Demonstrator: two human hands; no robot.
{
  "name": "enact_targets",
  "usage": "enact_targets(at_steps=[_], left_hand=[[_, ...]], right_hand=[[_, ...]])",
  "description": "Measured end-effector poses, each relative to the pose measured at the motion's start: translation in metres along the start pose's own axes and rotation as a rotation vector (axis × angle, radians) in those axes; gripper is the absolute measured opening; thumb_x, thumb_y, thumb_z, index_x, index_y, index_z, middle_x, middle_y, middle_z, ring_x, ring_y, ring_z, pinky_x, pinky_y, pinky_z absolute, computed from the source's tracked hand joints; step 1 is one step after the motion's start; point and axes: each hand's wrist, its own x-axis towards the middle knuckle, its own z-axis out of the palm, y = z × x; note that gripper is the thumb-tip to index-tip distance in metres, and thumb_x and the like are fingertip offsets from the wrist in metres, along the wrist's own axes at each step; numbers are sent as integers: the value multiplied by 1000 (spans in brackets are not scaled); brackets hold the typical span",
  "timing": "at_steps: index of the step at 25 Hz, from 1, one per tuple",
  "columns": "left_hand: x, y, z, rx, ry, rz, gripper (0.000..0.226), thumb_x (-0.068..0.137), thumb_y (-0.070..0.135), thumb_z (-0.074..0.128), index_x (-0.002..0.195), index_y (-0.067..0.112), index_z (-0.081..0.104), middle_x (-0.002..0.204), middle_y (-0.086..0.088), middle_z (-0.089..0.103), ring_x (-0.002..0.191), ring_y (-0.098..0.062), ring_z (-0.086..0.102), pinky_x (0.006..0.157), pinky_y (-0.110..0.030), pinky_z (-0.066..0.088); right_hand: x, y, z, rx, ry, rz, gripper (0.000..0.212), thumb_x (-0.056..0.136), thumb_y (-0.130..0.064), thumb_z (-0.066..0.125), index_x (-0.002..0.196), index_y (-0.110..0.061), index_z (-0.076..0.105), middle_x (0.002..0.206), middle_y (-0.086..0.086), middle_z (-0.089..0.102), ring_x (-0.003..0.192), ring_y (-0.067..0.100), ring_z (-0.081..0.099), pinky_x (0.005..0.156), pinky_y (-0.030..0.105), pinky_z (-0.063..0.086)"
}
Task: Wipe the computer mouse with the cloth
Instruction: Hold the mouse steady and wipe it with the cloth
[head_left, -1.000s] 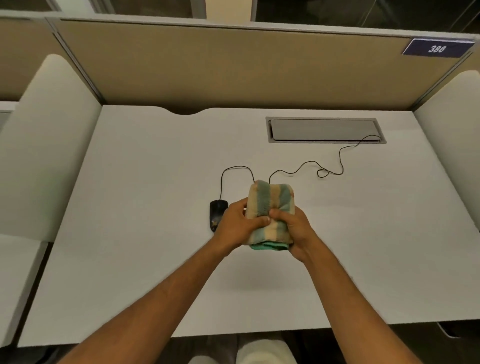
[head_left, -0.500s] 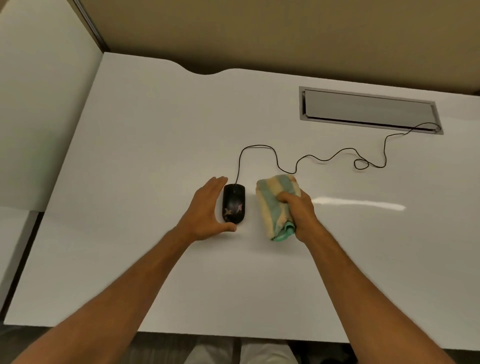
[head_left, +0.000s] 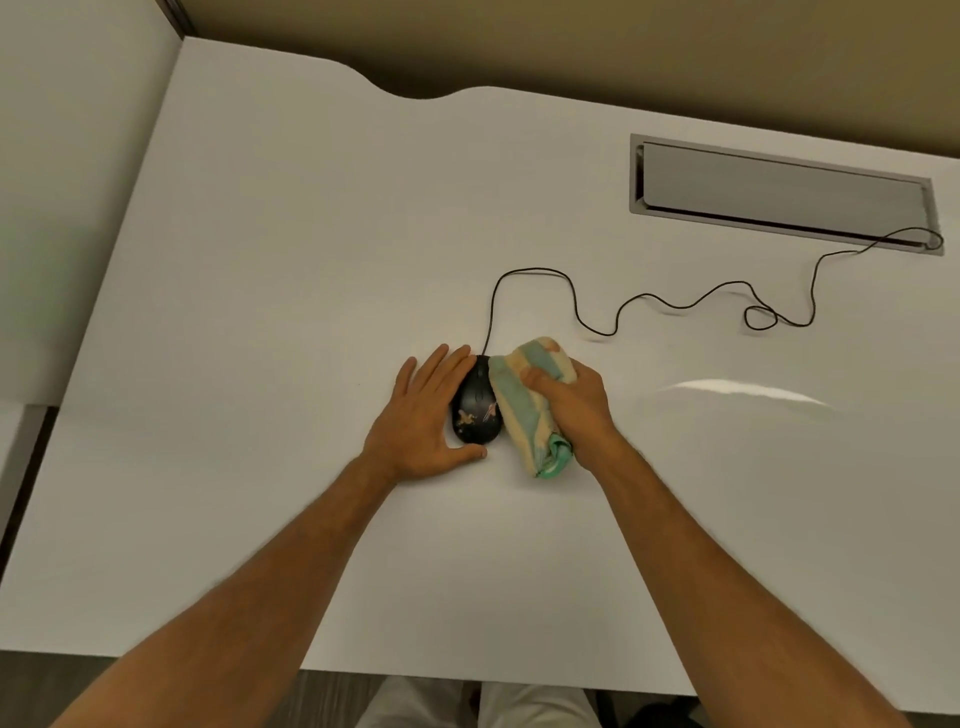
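A black wired computer mouse (head_left: 477, 408) with small gold marks lies on the white desk (head_left: 291, 291). My left hand (head_left: 427, 415) rests flat on the desk against the mouse's left side, fingers spread, thumb curling under its near end. My right hand (head_left: 574, 404) grips a folded cloth (head_left: 524, 415) striped cream and teal. The cloth presses against the right side of the mouse and covers part of its right edge.
The mouse's thin black cable (head_left: 675, 304) loops across the desk to a grey cable hatch (head_left: 779, 195) at the back right. A tan partition (head_left: 571, 47) stands behind the desk, a white divider (head_left: 67, 182) on the left. The desk's near edge is close below my forearms.
My left hand let go of the cloth and settled beside the mouse. My right hand brought the cloth left until it touches the mouse. The camera tilted down and closer.
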Motion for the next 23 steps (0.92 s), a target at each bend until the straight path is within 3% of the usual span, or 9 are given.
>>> enact_targets(at_steps=[3,6,9,17,23], left_hand=[[0,0,0,11,-7,10,116,76,81,59,161,18,12,169,1,15,157,-17,3,125,-53,6],[-1,1,0,5,-5,12,115,77,81,59,161,16,14,169,0,16,157,-17,4,125,-54,7],[-1,2,-1,-10,16,19,113,79,79,60,161,14,16,169,-2,17,157,-18,7,125,-53,7],[0,1,-2,-1,-6,-1,113,78,75,60,161,14,12,170,-3,14,157,-17,7,125,-52,7],[1,0,0,-20,-7,-6,115,79,75,60,162,14,9,170,-2,13,157,-16,7,125,-53,7]], right_hand=[[-10,8,-2,-174,6,-59,27,75,-33,81,99,-25,71,96,0,77,88,19,73,77,40,62],[-29,20,-5,-393,1,-164,23,71,-41,76,90,-32,67,83,-8,71,75,7,68,64,28,57],[-51,37,-8,-554,-64,-238,32,73,-46,76,100,-33,66,88,-12,70,79,6,65,65,24,55],[-15,-17,-5,-262,112,-241,25,70,-41,80,88,-28,69,83,-6,73,72,5,67,60,20,53],[5,-35,28,-461,97,-239,22,77,-42,74,91,-27,66,85,-5,71,78,15,68,67,35,57]])
